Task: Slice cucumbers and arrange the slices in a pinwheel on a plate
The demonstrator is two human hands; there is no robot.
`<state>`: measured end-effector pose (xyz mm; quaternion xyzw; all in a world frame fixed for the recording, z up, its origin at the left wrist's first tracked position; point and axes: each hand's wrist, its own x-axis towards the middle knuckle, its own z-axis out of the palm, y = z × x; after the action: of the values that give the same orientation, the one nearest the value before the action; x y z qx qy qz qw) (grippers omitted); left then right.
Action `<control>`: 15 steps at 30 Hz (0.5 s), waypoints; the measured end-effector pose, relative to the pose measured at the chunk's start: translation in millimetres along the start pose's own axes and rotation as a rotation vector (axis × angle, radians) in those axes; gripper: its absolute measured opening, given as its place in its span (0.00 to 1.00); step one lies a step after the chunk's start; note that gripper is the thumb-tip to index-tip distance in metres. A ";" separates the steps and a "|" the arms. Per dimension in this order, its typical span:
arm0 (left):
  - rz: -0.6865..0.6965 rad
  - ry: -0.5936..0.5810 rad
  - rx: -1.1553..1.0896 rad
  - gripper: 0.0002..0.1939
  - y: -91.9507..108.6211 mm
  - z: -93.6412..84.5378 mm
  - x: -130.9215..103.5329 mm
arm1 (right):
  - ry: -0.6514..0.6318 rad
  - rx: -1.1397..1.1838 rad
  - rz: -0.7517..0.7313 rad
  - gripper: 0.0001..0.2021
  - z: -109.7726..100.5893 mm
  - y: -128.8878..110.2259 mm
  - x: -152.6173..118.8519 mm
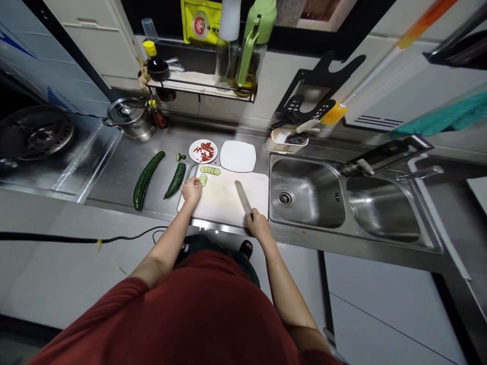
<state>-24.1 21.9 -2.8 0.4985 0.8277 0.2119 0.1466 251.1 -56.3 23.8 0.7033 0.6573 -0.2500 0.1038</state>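
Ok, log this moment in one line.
right hand: grips knife | left hand: by cucumber slices on cutting board | large cucumber: left of board

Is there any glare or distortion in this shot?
Head view: glare streaks the steel counter at left and highlights dot the sink basin; wide-angle stretching makes cabinets lean at the edges; the teal cloth at far right looks smeared.

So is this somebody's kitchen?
Yes, it looks like a kitchen, though I can't tell whose. There's a metal sink, a lidded pot on the counter, and cucumber slices on a cutting board.
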 end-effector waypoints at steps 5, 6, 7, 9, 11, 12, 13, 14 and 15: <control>0.012 0.021 -0.017 0.12 2.1 0.3 -2.0 | 0.005 -0.013 -0.011 0.16 -0.5 0.0 1.3; 0.018 0.025 -0.021 0.12 3.8 0.6 -2.6 | 0.005 -0.013 -0.013 0.16 -0.7 -0.2 1.4; 0.027 0.025 -0.025 0.12 5.9 1.1 -3.0 | 0.003 -0.012 -0.014 0.16 -1.0 -0.4 1.5; 0.054 0.021 -0.033 0.11 10.9 2.8 -3.1 | -0.002 -0.008 -0.013 0.16 -1.6 -0.9 1.6; 0.083 0.020 -0.046 0.11 16.7 5.2 -2.1 | -0.006 -0.003 -0.013 0.16 -2.3 -1.4 1.4; 0.095 0.019 -0.053 0.10 19.6 6.5 -1.3 | -0.007 0.000 -0.016 0.16 -2.6 -1.5 1.2; 0.103 0.017 -0.059 0.10 22.6 7.9 -0.2 | -0.007 0.003 -0.018 0.16 -3.0 -1.6 1.1; 0.108 0.011 -0.062 0.10 25.5 9.1 1.1 | -0.007 0.006 -0.019 0.16 -3.3 -1.6 1.0; 0.110 0.003 -0.063 0.10 28.5 10.2 2.5 | -0.008 0.008 -0.018 0.16 -3.6 -1.6 0.9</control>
<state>1.1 38.0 2.5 0.5380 0.7922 0.2465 0.1490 250.4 -53.6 26.7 0.6967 0.6623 -0.2564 0.1015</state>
